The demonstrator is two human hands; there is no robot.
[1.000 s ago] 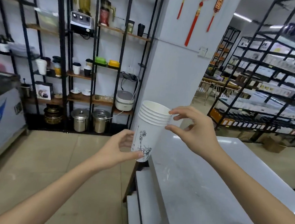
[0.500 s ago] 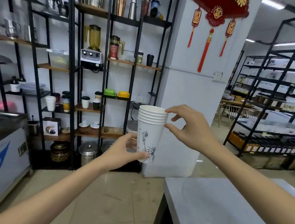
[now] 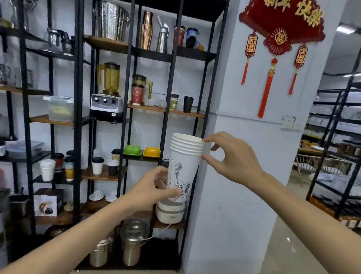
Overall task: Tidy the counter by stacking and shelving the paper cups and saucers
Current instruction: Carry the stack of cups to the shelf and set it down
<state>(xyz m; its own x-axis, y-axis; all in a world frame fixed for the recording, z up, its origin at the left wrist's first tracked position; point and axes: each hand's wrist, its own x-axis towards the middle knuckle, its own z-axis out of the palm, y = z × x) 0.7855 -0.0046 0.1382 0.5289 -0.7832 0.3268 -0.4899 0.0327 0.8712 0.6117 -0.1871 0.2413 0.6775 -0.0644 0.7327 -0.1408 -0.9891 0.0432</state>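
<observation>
Head view: a nested cup stack (image 3: 184,163) is held upright in mid-air before a black shelf (image 3: 123,119); its base is gripped by the left hand (image 3: 151,188), while its rims are pinched by the right hand (image 3: 234,158); a Statue of Liberty drawing is printed on the outer cup; gold characters on the red hanging (image 3: 281,26) are too blurred to be read; both elbows are cut off.

Head view, facing forward toward shelving unit (image 3: 119,132), hands close
</observation>
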